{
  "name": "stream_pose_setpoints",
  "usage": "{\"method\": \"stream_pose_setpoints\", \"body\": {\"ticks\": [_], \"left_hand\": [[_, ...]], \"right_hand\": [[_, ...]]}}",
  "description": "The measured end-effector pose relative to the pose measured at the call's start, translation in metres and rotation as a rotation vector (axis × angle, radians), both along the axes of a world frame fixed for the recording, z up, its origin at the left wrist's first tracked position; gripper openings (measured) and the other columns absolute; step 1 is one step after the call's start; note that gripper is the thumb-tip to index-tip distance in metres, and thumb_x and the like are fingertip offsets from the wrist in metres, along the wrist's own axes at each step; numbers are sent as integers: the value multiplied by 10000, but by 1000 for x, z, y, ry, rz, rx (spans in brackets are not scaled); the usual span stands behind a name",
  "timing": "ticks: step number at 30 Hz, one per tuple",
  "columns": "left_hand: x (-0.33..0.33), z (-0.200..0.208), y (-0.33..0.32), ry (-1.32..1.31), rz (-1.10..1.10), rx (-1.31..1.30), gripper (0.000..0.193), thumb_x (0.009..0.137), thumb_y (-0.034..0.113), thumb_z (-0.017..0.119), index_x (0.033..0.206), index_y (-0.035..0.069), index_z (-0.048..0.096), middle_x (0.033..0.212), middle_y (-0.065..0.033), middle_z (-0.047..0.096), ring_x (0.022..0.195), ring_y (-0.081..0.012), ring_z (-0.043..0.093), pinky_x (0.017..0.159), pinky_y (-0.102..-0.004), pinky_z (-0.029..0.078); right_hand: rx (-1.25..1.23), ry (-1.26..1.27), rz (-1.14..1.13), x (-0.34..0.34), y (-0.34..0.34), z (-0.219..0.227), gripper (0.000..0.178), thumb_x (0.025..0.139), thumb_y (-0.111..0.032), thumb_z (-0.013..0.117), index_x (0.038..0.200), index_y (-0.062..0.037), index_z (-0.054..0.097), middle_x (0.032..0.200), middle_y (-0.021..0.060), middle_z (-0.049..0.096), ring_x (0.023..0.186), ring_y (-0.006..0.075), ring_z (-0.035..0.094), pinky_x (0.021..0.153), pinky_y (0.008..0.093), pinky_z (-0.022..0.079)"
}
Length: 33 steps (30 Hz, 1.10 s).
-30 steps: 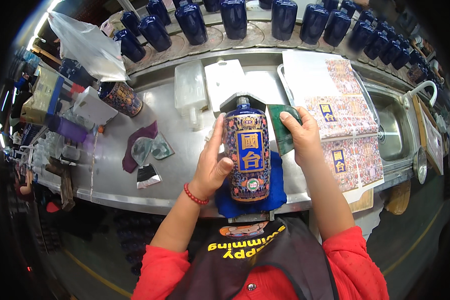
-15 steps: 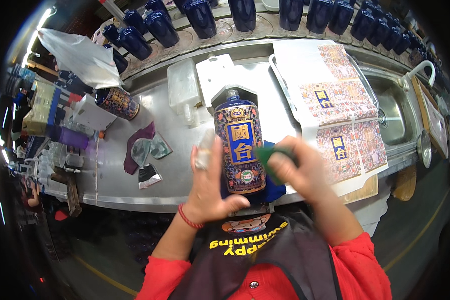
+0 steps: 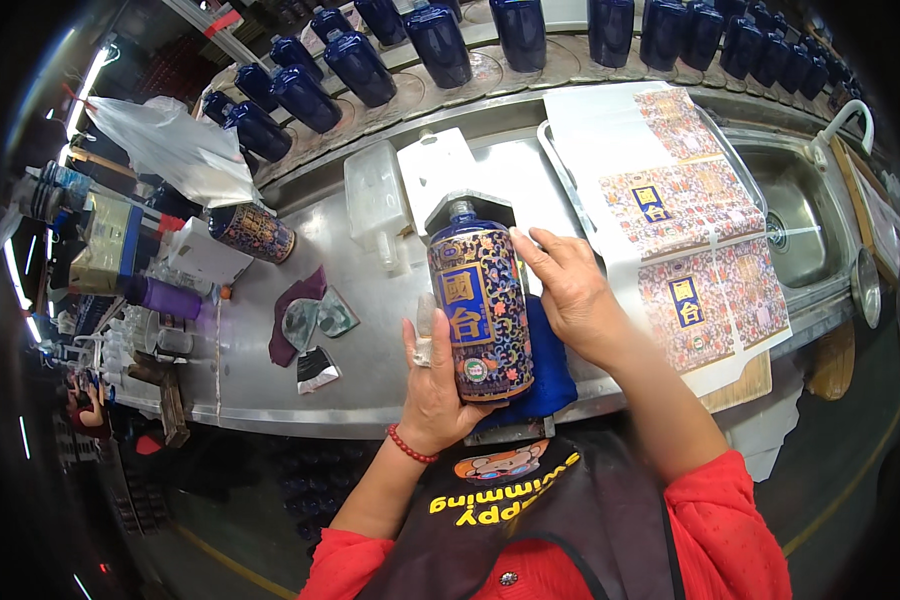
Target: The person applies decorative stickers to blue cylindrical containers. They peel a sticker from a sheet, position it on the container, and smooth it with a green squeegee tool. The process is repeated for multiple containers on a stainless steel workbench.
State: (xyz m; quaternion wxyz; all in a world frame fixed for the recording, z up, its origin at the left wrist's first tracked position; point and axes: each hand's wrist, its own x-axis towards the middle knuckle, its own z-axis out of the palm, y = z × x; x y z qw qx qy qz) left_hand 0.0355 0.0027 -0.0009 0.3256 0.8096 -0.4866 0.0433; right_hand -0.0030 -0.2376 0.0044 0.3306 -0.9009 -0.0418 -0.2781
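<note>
A dark blue bottle (image 3: 485, 330) with a floral label and a blue-and-gold panel lies tilted in front of me, its neck pointing away. My left hand (image 3: 438, 390) holds its lower left side, thumb near the base; one finger is wrapped in clear material. Along the bottle's upper right side, my right hand (image 3: 567, 290) has its fingers stretched out, the fingertips at the label near the shoulder. Its palm side is hidden, and I cannot make out the green scraper there. A grey angled rest (image 3: 500, 212) sits behind the neck, and blue cloth (image 3: 548, 365) lies beside the bottle.
Printed label sheets (image 3: 670, 225) cover a tray to the right, beside a sink (image 3: 795, 240). Left on the steel table are cloth and film scraps (image 3: 305, 325), a clear plastic container (image 3: 372, 195) and another labelled bottle (image 3: 252, 232). Several plain blue bottles (image 3: 435, 45) line the conveyor behind.
The bottle has turned so its front panel faces further left. My right hand has moved up to the label's upper right, and the green scraper it held no longer shows clearly.
</note>
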Motion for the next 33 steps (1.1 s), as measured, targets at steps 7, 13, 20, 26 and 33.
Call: {"method": "stream_pose_setpoints", "body": {"ticks": [7,13,20,26,33], "left_hand": [[4,-8,6,60,-22,10,1248,832,480,798,1561,-134,-9,1419,-228,575,1390,-416,483,1237,-578,20],[3,-10,5,123,-19,-25,1253,835,478,796,1573,-107,-31,1444,-194,577,1415,-393,472,1215,-616,-25],[3,-9,5,90,2,-33,1236,849,536,765,1574,-106,-2,1444,-209,569,1411,-393,474,1209,-629,-4],[2,1,3,25,36,10,1234,825,585,766,1569,-104,63,1444,-235,548,1373,-377,508,1205,-640,11],[-1,24,0,-227,45,88,1003,692,558,848,1533,167,466,1546,-239,435,1478,-474,283,1188,-670,19]], "right_hand": [[-18,-38,3,-3,-3,1,721,762,123,562,1455,-73,531,1325,246,561,1137,428,553,1006,466,479],[-51,-56,-63,-2,1,4,725,760,116,564,1459,-75,526,1332,244,558,1130,430,555,985,467,490],[-74,-66,-82,1,-4,21,597,814,70,559,1402,-30,543,1275,246,591,1111,414,590,955,458,501],[512,-96,-45,-3,0,40,321,961,-95,604,1260,16,573,920,209,702,782,370,707,740,399,555],[126,-182,-12,-20,-2,28,488,903,26,580,1387,-18,534,1226,272,634,1096,417,635,950,440,520]]}}
